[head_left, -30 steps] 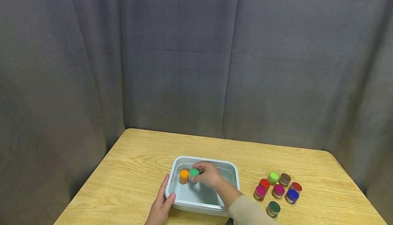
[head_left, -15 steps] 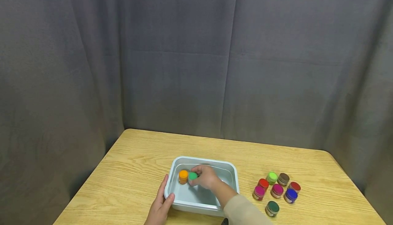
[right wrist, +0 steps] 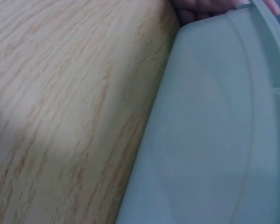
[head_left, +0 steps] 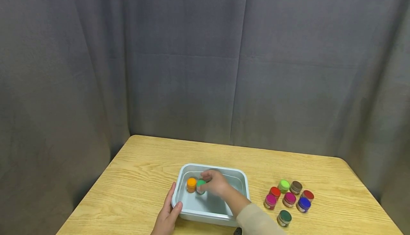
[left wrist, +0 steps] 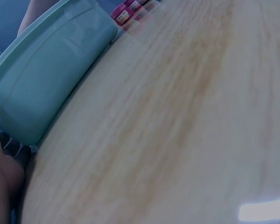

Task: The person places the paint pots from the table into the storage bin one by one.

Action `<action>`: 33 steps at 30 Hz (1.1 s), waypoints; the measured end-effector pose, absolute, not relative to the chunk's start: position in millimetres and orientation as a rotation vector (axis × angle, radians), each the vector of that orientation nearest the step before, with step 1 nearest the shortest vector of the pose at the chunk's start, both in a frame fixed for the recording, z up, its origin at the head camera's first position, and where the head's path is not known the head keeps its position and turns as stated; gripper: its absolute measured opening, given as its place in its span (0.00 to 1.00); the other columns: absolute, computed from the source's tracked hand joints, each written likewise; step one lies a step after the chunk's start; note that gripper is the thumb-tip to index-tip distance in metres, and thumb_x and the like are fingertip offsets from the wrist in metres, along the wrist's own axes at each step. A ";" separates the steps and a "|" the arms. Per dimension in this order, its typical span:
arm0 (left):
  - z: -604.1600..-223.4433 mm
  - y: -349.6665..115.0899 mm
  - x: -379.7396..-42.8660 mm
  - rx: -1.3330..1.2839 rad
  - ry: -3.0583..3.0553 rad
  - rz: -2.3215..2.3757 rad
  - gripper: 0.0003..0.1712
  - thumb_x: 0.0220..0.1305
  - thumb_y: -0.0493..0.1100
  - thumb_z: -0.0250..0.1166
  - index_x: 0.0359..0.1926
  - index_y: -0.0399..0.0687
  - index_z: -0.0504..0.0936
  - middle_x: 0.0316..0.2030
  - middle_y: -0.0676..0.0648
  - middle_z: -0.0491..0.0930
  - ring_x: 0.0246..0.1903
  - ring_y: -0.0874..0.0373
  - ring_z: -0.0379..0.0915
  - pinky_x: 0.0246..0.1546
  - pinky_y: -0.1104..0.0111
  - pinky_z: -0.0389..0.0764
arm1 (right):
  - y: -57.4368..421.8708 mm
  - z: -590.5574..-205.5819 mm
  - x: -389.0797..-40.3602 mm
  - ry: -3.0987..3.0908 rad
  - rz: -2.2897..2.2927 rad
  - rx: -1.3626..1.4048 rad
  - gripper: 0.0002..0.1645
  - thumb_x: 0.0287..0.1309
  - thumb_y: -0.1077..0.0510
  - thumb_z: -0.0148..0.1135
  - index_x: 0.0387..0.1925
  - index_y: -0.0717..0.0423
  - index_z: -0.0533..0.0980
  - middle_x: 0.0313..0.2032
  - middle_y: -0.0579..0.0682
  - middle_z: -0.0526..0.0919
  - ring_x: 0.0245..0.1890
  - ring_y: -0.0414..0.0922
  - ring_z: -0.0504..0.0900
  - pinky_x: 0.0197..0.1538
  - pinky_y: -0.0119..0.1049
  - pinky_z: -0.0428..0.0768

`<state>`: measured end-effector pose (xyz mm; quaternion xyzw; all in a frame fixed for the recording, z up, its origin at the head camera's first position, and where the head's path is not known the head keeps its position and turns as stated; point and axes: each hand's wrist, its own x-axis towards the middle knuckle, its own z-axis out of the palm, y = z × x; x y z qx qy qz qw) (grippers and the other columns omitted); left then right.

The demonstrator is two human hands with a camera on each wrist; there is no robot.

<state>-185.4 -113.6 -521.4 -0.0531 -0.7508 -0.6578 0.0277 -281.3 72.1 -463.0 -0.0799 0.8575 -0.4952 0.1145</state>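
Note:
A pale blue-grey plastic tray (head_left: 208, 214) stands near the front of the table. My left hand (head_left: 166, 213) grips its near left corner, thumb at the rim and fingers along the outer left wall. Inside, toward the left, an orange jar (head_left: 191, 185) and a green-lidded jar (head_left: 200, 186) stand upright side by side. My right hand (head_left: 216, 183) is over the tray with its fingers parted around the green jar, the thumb partly covering it. The left wrist view shows the tray's outer wall (left wrist: 60, 70); the right wrist view also shows its side (right wrist: 200, 121).
Right of the tray stand several small jars: light green (head_left: 284, 186), brown (head_left: 296, 187), red (head_left: 274, 192), magenta (head_left: 270, 201), blue (head_left: 303, 204) and dark green (head_left: 284, 218) among them. Grey curtains (head_left: 185, 67) hang behind the wooden table (head_left: 128, 192).
My right hand brought the green jar down and left beside the orange one, then its fingers loosened and lifted slightly off it. The left hand stays at the tray.

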 end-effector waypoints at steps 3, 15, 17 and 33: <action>-522.1 -113.5 -185.8 -0.178 -2.314 -2.028 0.38 0.75 0.49 0.50 0.78 0.45 0.45 0.77 0.36 0.39 0.74 0.32 0.38 0.68 0.42 0.51 | 74.7 -459.2 -280.3 2.511 -1.478 -0.259 0.28 0.46 0.65 0.74 0.52 0.64 0.78 0.49 0.61 0.83 0.49 0.54 0.81 0.54 0.47 0.83; -521.9 -113.1 -185.9 -0.167 -2.325 -2.008 0.37 0.75 0.48 0.50 0.77 0.45 0.46 0.77 0.36 0.40 0.74 0.31 0.39 0.69 0.42 0.51 | 89.5 -436.7 -267.2 2.537 -1.485 -0.331 0.26 0.52 0.61 0.72 0.54 0.61 0.78 0.52 0.62 0.81 0.49 0.52 0.78 0.51 0.46 0.83; -520.7 -113.0 -185.8 -0.144 -2.332 -2.017 0.38 0.75 0.50 0.50 0.78 0.46 0.46 0.77 0.37 0.40 0.74 0.32 0.40 0.69 0.42 0.52 | 91.7 -432.6 -264.9 2.538 -1.485 -0.351 0.26 0.53 0.60 0.72 0.54 0.60 0.78 0.52 0.62 0.81 0.50 0.53 0.79 0.53 0.47 0.84; -518.6 -112.4 -184.2 -0.143 -2.330 -2.011 0.37 0.75 0.49 0.50 0.77 0.45 0.46 0.78 0.38 0.41 0.75 0.33 0.39 0.70 0.44 0.49 | 131.8 -409.6 -243.3 2.536 -1.578 -0.282 0.29 0.53 0.58 0.72 0.58 0.58 0.76 0.55 0.57 0.82 0.57 0.56 0.79 0.57 0.48 0.84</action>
